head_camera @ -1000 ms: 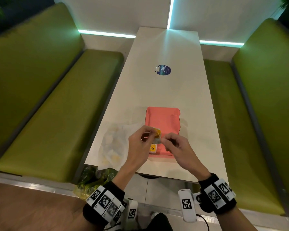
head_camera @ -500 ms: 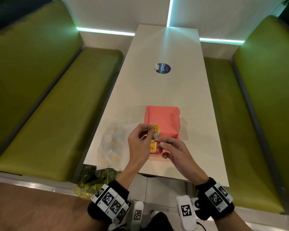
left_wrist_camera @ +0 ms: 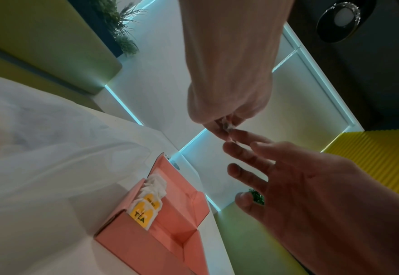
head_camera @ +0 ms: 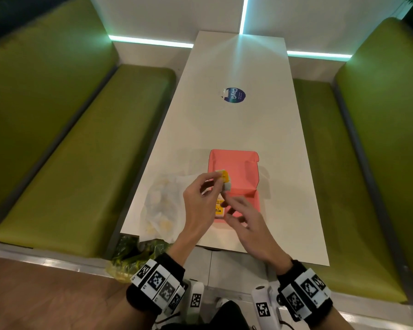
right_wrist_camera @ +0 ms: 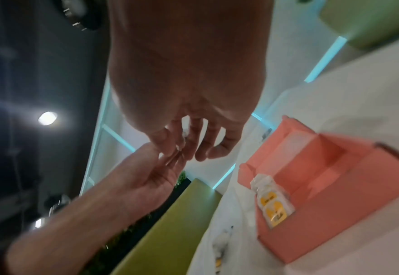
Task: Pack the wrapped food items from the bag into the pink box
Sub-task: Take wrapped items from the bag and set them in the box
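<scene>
My left hand point(head_camera: 216, 181) pinches a small yellow and white wrapped packet point(head_camera: 223, 181) above the open pink box point(head_camera: 239, 167). My right hand point(head_camera: 231, 206) hovers over the box's near end with its fingers spread, and its index fingertip touches the packet's lower end. Several yellow "TEA" packets point(head_camera: 218, 208) stand at the box's left side, clearer in the left wrist view as packets point(left_wrist_camera: 146, 206) inside the box point(left_wrist_camera: 146, 247). The white plastic bag point(head_camera: 162, 203) lies left of the box with more packets inside.
The box and bag sit near the front edge of a long white table point(head_camera: 224, 129) with a round blue sticker point(head_camera: 234, 95) further back. Green benches point(head_camera: 81, 151) flank both sides. A green-yellow bag point(head_camera: 134, 256) lies below the table's near left corner.
My right hand has let go of the packet, opened its fingers and dropped toward the box. My left hand keeps the packet and has raised it slightly over the box.
</scene>
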`<act>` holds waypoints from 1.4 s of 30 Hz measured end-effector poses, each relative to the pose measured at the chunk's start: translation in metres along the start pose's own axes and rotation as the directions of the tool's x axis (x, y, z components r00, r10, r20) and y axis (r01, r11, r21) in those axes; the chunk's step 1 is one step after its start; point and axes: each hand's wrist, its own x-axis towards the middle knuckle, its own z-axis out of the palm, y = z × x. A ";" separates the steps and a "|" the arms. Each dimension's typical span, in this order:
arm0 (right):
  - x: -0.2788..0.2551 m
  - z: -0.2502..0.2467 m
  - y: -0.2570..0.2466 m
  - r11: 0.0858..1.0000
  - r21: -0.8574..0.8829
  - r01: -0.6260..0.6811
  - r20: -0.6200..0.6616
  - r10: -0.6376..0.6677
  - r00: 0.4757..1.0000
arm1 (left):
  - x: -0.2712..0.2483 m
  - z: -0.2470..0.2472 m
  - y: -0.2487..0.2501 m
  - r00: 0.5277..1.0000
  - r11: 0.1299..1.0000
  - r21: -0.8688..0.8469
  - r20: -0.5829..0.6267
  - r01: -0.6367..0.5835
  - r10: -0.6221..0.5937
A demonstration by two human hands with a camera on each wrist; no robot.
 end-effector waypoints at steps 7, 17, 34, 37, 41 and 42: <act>0.008 -0.018 -0.006 0.994 -0.104 0.039 -0.231 -0.062 0.971 | 0.001 -0.009 -0.004 0.994 1.000 0.005 0.106 0.019 -0.019; 0.039 -0.030 -0.019 0.971 -0.237 0.007 -0.122 -0.037 0.992 | -0.009 -0.015 -0.009 0.945 0.998 0.044 0.321 0.049 -0.061; 0.056 -0.004 0.053 0.871 -0.484 -0.082 0.117 0.158 0.981 | -0.024 -0.046 -0.051 0.960 0.879 0.475 0.257 -0.021 -0.116; 0.065 0.001 0.061 0.849 -0.516 -0.112 0.145 0.215 0.966 | -0.027 -0.047 -0.060 0.919 0.776 0.616 0.371 -0.135 -0.135; 0.071 0.007 0.071 0.858 -0.491 -0.153 0.153 0.258 0.954 | -0.031 -0.040 -0.066 0.821 0.558 0.736 0.549 -0.383 -0.160; 0.072 0.009 0.073 0.860 -0.486 -0.157 0.140 0.253 0.957 | -0.032 -0.038 -0.068 0.798 0.509 0.745 0.578 -0.431 -0.171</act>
